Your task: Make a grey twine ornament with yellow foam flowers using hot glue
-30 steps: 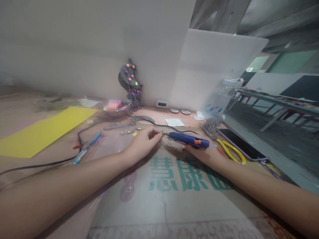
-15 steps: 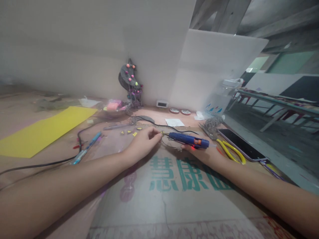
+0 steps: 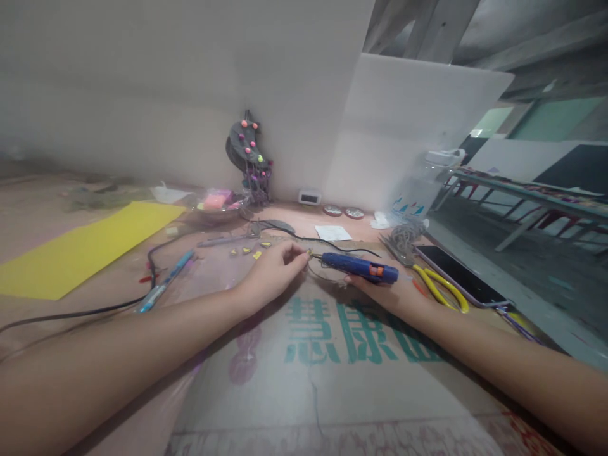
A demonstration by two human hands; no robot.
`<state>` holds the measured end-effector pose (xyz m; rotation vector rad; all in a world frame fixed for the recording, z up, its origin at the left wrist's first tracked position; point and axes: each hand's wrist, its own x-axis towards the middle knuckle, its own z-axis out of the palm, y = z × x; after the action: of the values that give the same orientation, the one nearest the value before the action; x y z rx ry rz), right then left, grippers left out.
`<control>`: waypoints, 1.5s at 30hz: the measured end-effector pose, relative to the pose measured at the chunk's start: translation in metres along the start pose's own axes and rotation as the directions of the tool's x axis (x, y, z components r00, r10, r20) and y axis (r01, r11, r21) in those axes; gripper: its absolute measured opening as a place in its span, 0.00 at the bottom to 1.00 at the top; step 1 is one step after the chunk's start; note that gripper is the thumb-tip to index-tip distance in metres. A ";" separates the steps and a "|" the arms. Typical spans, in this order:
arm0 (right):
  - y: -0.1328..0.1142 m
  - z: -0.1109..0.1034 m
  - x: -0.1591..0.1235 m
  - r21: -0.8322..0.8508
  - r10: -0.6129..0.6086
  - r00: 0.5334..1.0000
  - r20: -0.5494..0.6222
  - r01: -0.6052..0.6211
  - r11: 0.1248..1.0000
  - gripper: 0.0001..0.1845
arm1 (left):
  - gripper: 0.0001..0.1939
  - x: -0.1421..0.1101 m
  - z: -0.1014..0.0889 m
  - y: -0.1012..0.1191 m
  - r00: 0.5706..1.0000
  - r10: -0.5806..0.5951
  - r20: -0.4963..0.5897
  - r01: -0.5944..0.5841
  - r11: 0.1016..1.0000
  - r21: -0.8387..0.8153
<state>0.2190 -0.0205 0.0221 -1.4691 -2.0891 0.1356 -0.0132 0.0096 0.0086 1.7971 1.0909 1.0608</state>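
Observation:
My right hand (image 3: 380, 290) grips a blue glue gun (image 3: 361, 267) with an orange trigger, its nozzle pointing left. My left hand (image 3: 275, 271) pinches a small yellowish piece (image 3: 308, 254) right at the nozzle tip. Both hands rest on a cardboard sheet (image 3: 342, 373) printed with teal characters. A thin wire loop (image 3: 323, 276) lies under the gun. Several small yellow bits (image 3: 251, 253) lie just left of my left hand.
Yellow-handled pliers (image 3: 441, 288) and a phone (image 3: 458, 276) lie to the right. A yellow sheet (image 3: 80, 250), a blue pen (image 3: 166, 282) and a black cable (image 3: 109, 309) are at the left. A dark beaded ornament (image 3: 249, 158) stands by the wall, a clear jug (image 3: 420, 187) at the right.
Almost nothing differs. Both hands stay at the glue gun's nozzle with only slight shifts.

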 end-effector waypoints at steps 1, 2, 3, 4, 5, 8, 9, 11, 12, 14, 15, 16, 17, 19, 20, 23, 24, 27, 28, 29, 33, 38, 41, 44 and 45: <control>0.000 0.000 0.000 0.000 0.003 1.000 0.003 -0.003 1.000 0.12 | 0.09 0.000 0.000 0.000 1.000 0.001 -0.001 -0.001 1.000 -0.002; 0.000 0.000 0.000 -0.001 0.001 1.000 0.003 -0.001 1.000 0.12 | 0.09 0.000 0.000 0.000 1.000 0.002 -0.001 -0.002 1.000 -0.002; 0.000 0.000 0.000 -0.004 -0.002 1.000 0.002 0.002 1.000 0.12 | 0.09 0.000 0.000 0.000 1.000 0.003 -0.001 -0.003 1.000 -0.002; -0.001 0.000 0.000 -0.010 -0.005 1.000 -0.002 0.005 1.000 0.13 | 0.09 0.000 0.001 0.000 1.000 0.003 -0.001 -0.003 1.000 -0.003; -0.001 0.000 0.000 -0.014 -0.011 1.000 -0.009 0.011 1.000 0.13 | 0.09 0.000 0.001 -0.001 1.000 0.003 0.000 -0.003 1.000 -0.005; -0.002 -0.001 0.000 -0.021 -0.017 1.000 -0.008 0.017 1.000 0.12 | 0.09 0.001 0.001 -0.002 1.000 0.005 0.004 -0.004 1.000 -0.019; -0.002 -0.001 0.000 -0.021 -0.017 1.000 -0.005 0.017 1.000 0.12 | 0.09 0.001 0.001 -0.002 1.000 0.005 0.003 -0.004 1.000 -0.020; -0.003 -0.002 0.000 -0.015 -0.012 1.000 0.006 0.012 1.000 0.12 | 0.09 0.002 0.001 -0.003 1.000 0.004 -0.002 -0.004 1.000 -0.017; -0.003 -0.002 0.000 -0.010 -0.010 1.000 0.013 0.010 1.000 0.12 | 0.09 0.002 0.001 -0.003 1.000 0.003 -0.005 -0.003 1.000 -0.017; -0.003 -0.002 0.000 0.003 -0.009 1.000 0.022 0.009 1.000 0.12 | 0.09 0.002 0.001 -0.003 1.000 0.001 -0.005 -0.001 1.000 -0.023; -0.003 -0.002 0.000 0.011 -0.011 1.000 0.029 0.011 1.000 0.12 | 0.09 0.002 0.001 -0.003 1.000 0.002 -0.006 -0.002 1.000 -0.027; -0.003 -0.002 0.001 0.017 -0.015 0.999 0.036 0.014 1.000 0.13 | 0.09 0.002 0.001 -0.003 1.000 0.003 -0.007 -0.003 1.000 -0.029; -0.003 -0.002 0.001 0.022 -0.021 0.999 0.046 0.020 1.000 0.12 | 0.09 0.002 0.001 -0.004 1.000 0.006 -0.006 -0.006 0.999 -0.031; -0.003 -0.002 0.001 0.033 -0.040 0.997 0.059 0.038 0.999 0.12 | 0.09 0.002 0.000 -0.005 1.000 0.009 -0.006 -0.009 0.999 -0.038; -0.004 -0.002 0.002 0.042 -0.055 0.996 0.065 0.052 0.998 0.12 | 0.09 0.002 0.000 -0.005 1.000 0.008 -0.005 -0.008 0.999 -0.043; -0.004 -0.002 0.002 0.070 -0.086 0.994 0.067 0.081 0.994 0.12 | 0.09 0.003 0.001 -0.006 1.000 0.001 -0.005 -0.001 0.998 -0.059; -0.003 -0.002 0.002 0.075 -0.091 0.994 0.067 0.086 0.994 0.12 | 0.09 0.003 0.001 -0.007 1.000 0.002 -0.006 -0.003 0.998 -0.062; 0.001 0.001 0.002 0.093 -0.076 0.995 0.057 0.071 0.993 0.12 | 0.08 0.004 0.002 -0.008 1.000 0.004 -0.005 -0.005 0.996 -0.087; 0.002 0.002 0.002 0.105 -0.058 0.998 0.038 0.054 0.993 0.12 | 0.09 0.004 0.002 -0.009 1.000 0.003 -0.010 -0.004 0.995 -0.100; 0.004 0.003 0.002 0.117 -0.034 0.999 0.013 0.032 0.993 0.13 | 0.09 0.004 0.002 -0.009 1.000 0.003 -0.022 -0.005 0.993 -0.116; 0.003 0.003 0.003 0.151 0.025 0.995 -0.099 -0.009 0.988 0.12 | 0.09 0.003 0.001 -0.009 0.996 0.021 -0.082 -0.034 0.987 -0.158; -0.004 -0.010 0.007 0.234 0.021 0.992 -0.122 0.008 0.972 0.15 | 0.10 0.003 0.002 -0.008 0.998 0.039 -0.041 -0.042 0.997 -0.071; 0.003 -0.018 0.015 0.266 0.060 0.979 -0.193 -0.006 0.964 0.15 | 0.10 0.002 0.003 -0.007 0.999 0.036 -0.008 -0.037 0.999 -0.029; 0.021 -0.022 0.029 0.284 0.146 0.950 -0.276 -0.064 0.957 0.16 | 0.09 0.000 0.003 -0.004 0.999 0.032 0.014 -0.032 0.999 0.001; 0.030 -0.023 0.034 0.258 0.169 0.949 -0.265 -0.099 0.961 0.17 | 0.09 0.000 0.003 -0.003 0.999 0.032 0.017 -0.033 0.999 0.012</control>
<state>0.2476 0.0160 0.0423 -1.3915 -1.6778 0.2104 -0.0117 0.0102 0.0046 1.8358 1.0631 1.0583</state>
